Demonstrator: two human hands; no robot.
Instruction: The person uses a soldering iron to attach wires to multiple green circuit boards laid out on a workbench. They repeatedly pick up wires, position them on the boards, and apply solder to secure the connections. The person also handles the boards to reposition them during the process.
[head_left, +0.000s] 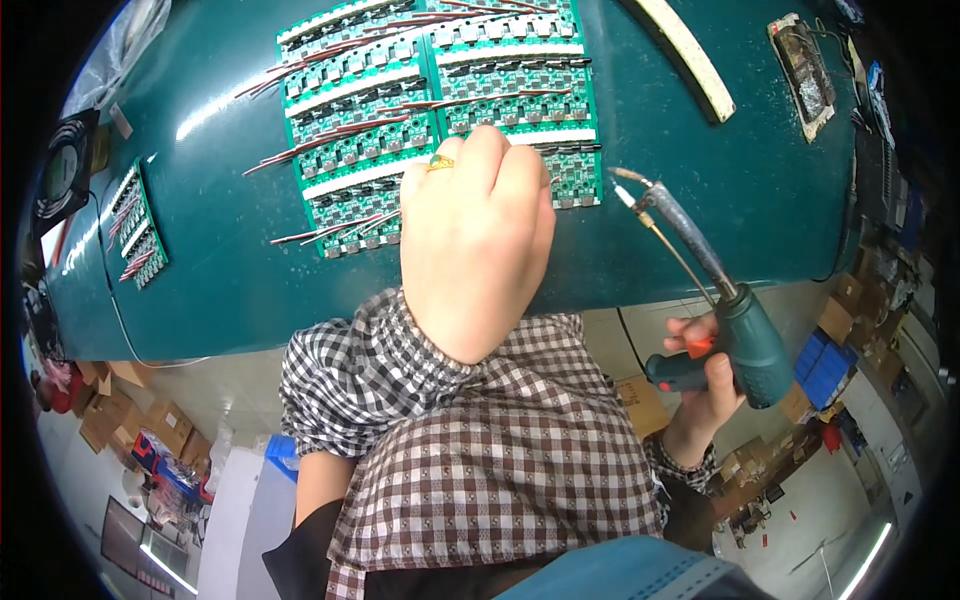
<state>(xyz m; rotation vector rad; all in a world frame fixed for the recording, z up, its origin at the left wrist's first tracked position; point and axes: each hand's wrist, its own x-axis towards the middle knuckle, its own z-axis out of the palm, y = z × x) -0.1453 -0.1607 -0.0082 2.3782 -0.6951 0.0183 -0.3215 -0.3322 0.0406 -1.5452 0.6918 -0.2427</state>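
Observation:
Two green circuit board panels (345,155) lie side by side on the table, set with rows of small parts and white strips. Thin red, black and white wires (330,135) lie in bunches across them. My left hand (475,240) is over the near part of the panels, knuckles up and fingers curled down. Its fingertips and whatever they hold are hidden under it. My right hand (715,385) grips a dark green soldering gun (755,345) near the table's front edge, a finger by its orange trigger. The gun's tip (622,175) points at the panels' right edge, apart from them.
A smaller circuit board piece (140,230) with wires lies at the left, near a black fan (66,165). Beyond the gun are a curved pale strip (690,60) and a dirty, scorched tray (803,75). Cardboard boxes (165,425) stand on the floor behind.

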